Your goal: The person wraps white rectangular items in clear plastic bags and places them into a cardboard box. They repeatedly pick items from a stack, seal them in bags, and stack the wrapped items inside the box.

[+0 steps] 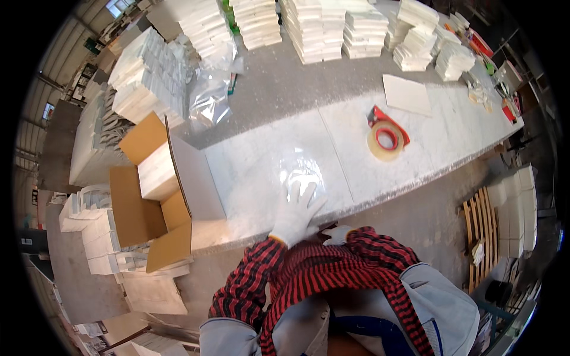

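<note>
1. The left hand [297, 212], in a white knit glove, has its fingers spread apart over a shiny sheet of clear plastic film [304, 161]
2. That film lies on the long, white-topped desk [237, 160], between the open brown-and-white cardboard box [199, 175] and the red tape dispenser with a clear roll [389, 139]
3. The right hand [338, 235], also white-gloved, is near the desk's front edge; I cannot tell whether its fingers are together
</note>
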Motion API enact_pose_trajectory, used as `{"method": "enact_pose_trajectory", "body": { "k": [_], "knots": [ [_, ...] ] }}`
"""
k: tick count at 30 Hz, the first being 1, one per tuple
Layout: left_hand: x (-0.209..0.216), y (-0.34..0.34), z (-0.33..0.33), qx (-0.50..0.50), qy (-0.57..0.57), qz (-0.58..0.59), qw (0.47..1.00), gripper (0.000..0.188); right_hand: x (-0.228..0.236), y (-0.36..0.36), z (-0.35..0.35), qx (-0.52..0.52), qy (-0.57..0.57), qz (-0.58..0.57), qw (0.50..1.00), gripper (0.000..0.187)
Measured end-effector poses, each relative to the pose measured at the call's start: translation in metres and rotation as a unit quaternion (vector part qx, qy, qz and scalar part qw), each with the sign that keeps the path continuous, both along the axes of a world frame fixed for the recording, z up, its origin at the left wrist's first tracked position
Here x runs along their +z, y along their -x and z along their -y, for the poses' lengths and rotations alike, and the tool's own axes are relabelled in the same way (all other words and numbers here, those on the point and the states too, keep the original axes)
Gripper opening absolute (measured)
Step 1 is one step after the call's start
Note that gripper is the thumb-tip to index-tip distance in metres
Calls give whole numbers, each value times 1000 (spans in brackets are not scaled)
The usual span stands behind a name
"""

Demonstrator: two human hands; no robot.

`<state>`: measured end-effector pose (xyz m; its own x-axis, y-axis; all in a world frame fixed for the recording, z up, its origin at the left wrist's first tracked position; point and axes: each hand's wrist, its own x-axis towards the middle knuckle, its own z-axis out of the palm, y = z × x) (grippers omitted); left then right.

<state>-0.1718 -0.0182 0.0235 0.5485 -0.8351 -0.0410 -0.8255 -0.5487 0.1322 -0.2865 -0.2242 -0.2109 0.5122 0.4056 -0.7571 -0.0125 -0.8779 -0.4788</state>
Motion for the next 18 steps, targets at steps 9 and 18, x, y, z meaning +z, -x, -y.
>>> {"method": "enact_pose_trajectory", "body": {
  "k": [9, 18],
  "knots": [
    [-11, -17, -4, 38, 109, -65, 991, 56, 277, -35, 168, 40, -27, 22, 999, 40],
    [-2, -119, 0, 73, 81, -7, 994, 50, 438, -397, 142, -298, -196, 477, 803, 76]
  ]
}}
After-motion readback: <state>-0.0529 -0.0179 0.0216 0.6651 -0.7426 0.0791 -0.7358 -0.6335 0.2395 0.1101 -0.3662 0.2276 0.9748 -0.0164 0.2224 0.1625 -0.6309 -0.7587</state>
